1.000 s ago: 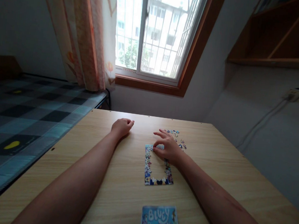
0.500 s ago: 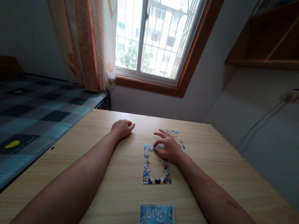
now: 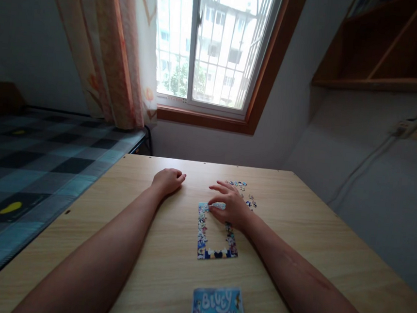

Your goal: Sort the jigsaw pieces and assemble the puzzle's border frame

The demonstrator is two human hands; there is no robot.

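A jigsaw puzzle (image 3: 201,231) lies on the wooden table, its border joined into an upright rectangle around bare wood. Over its top edge is my right hand (image 3: 229,204), thumb and index finger pinched on a small puzzle piece at the upper left of the border; the other fingers are stretched out. The hand covers part of the top and right border. My left hand (image 3: 169,180) rests on the table left of the puzzle, curled into a loose fist with nothing visible in it.
Loose puzzle pieces (image 3: 251,201) lie beyond and right of my right hand, with a joined strip (image 3: 238,183) farther back. Nearest me is a blue puzzle box (image 3: 219,311). A checked bed (image 3: 54,172) adjoins the left side; a wall shelf (image 3: 379,81) hangs at right.
My right hand has shifted slightly left along the puzzle's top edge, its fingertips still pinched. My left hand stays in its loose fist. The whole view has shifted a little.
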